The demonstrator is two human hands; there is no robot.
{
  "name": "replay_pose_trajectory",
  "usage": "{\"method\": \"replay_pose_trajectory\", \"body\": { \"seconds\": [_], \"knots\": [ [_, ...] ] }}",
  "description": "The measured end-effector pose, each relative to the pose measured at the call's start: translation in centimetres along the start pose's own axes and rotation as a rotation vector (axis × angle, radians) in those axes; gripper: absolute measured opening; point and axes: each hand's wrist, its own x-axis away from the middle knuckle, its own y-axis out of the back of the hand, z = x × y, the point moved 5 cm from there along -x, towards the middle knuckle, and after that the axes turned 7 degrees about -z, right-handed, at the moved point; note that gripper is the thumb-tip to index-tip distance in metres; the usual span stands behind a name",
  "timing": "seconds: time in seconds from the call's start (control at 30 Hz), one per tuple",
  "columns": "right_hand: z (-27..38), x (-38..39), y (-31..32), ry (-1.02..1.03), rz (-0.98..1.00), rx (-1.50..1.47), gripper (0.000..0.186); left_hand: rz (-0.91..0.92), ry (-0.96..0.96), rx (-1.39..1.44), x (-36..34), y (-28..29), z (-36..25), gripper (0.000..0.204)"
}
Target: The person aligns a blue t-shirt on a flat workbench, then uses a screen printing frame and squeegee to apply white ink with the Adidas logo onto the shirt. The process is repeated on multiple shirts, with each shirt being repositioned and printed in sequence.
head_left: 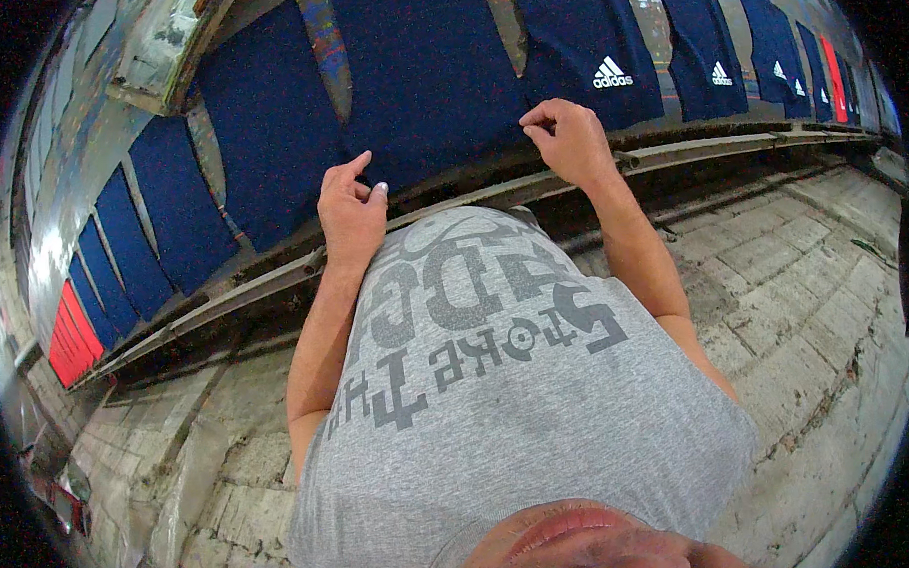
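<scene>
In front of me a dark blue fabric panel [422, 80] lies flat on a long table, its near edge toward my body. My right hand [572, 140] is closed in a pinch at the panel's near right corner. By the near left corner is my left hand [355, 209], thumb and index finger apart, holding nothing. To the right lies another dark blue panel [576, 39] with a white printed logo [612, 73]. A plain dark blue panel [269, 120] lies on the left.
More blue panels run along the table both ways, with red panels [74, 335] at the far left and a red piece [833, 75] far right. A worn wooden board [161, 49] sits at the upper left. A metal rail [710, 153] edges the table above a paved floor [773, 243].
</scene>
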Motion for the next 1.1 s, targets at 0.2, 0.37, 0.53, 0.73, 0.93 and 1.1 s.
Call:
{"method": "replay_pose_trajectory", "body": {
  "seconds": [0.2,0.37,0.53,0.73,0.93,1.1],
  "knots": [
    [0.3,0.0,-0.7,0.045,-0.034,0.069,0.011,-0.004,-0.005,-0.028,0.0,0.1,-0.5,0.058],
    [0.6,-0.1,-1.2,0.088,-0.047,0.104,0.011,-0.016,-0.025,-0.144,0.0,0.4,-1.6,0.061],
    [1.3,0.1,-0.7,0.1,-0.064,0.154,0.014,-0.034,0.022,-0.084,0.0,1.7,-2.2,0.055],
    [2.2,0.1,1.2,0.243,-0.229,0.063,0.009,-0.4,0.038,-0.279,-0.5,11.5,2.1,0.018],
    [5.2,-1.6,0.0,0.457,-0.209,-0.065,0.009,-0.39,0.25,-0.775,1.1,19.5,8.5,0.035],
    [10.1,-0.9,-3.7,0.612,-0.029,-0.089,0.013,-0.315,0.425,-0.796,0.8,18.0,10.4,0.046]
  ]
}}
